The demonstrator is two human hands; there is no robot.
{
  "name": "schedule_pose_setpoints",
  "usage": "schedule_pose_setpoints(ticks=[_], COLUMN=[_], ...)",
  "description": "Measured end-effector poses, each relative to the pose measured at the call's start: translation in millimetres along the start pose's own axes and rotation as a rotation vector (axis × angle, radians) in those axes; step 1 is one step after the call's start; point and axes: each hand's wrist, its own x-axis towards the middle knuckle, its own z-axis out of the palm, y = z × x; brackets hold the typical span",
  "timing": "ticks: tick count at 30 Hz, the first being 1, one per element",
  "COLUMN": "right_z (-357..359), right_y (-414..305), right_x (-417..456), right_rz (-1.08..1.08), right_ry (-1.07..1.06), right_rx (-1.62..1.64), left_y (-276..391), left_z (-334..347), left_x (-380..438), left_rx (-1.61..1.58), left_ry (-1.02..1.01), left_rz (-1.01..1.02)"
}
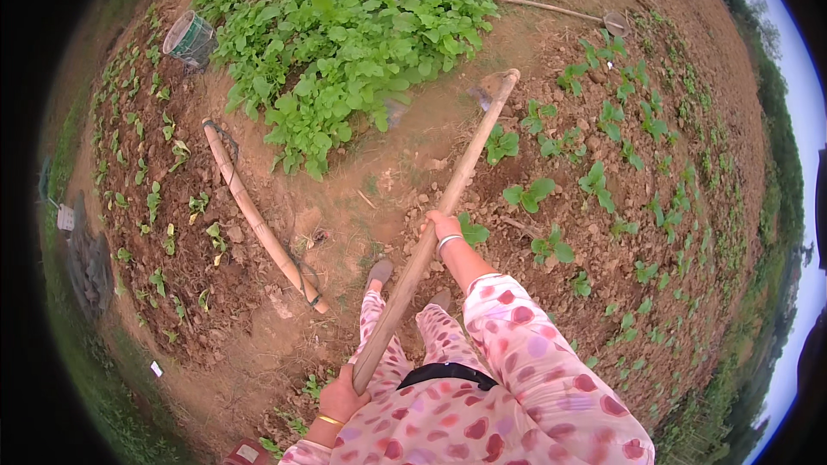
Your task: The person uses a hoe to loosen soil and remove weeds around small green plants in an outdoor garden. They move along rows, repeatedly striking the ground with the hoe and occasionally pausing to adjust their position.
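A long wooden hoe handle runs diagonally up from my waist. My right hand, with a silver bangle at the wrist, grips it near its middle. Near the handle's lower end, my left hand is closed around the wood; a gold-coloured bracelet circles that wrist. At the far end, the hoe's metal blade is low by the soil at the path's edge, partly hidden; whether it touches is unclear. Leafy seedlings grow just right of the handle.
A bamboo carrying pole with cords lies on the dirt path to the left. Dense leafy greens fill the bed ahead. A worn bucket stands beside them. Farther right lies a long-handled ladle. Wilted seedlings dot the left bed.
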Motion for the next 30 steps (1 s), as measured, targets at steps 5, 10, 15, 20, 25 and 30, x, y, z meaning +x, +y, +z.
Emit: schedule_pose_setpoints(ticks=[5, 10, 15, 20, 25, 30], right_z=[-13.8, 17.0, -6.7, -22.7, -80.2, -56.4], right_y=[61.5, 85.9, 116.6, 150.2, 177.4, 111.8], right_x=[25.2, -65.3, -92.5, -103.8, -44.2, -114.0], right_rz=[-0.001, 0.03, 0.06, 0.087, 0.145, 0.156], right_ry=[0.204, 0.213, 0.23, 0.235, 0.195, 0.199], right_rx=[-0.297, -0.445, -0.649, -0.614, -0.259, 0.098], left_y=[-19.9, -113.5, -86.4, -98.0, -122.2, -91.5], left_z=[20.7, 44.7, 10.3, 21.7, 39.5, 7.4], left_x=[-12.1, -69.0, -115.5, -141.2, -99.4, -82.8], left_rx=[-0.257, -0.753, -0.675, -0.668, -0.432, 0.057], left_ry=[-0.186, -0.258, -0.303, -0.258, -0.269, -0.053], left_rz=[0.001, -0.077, -0.018, -0.028, 0.082, -0.01])
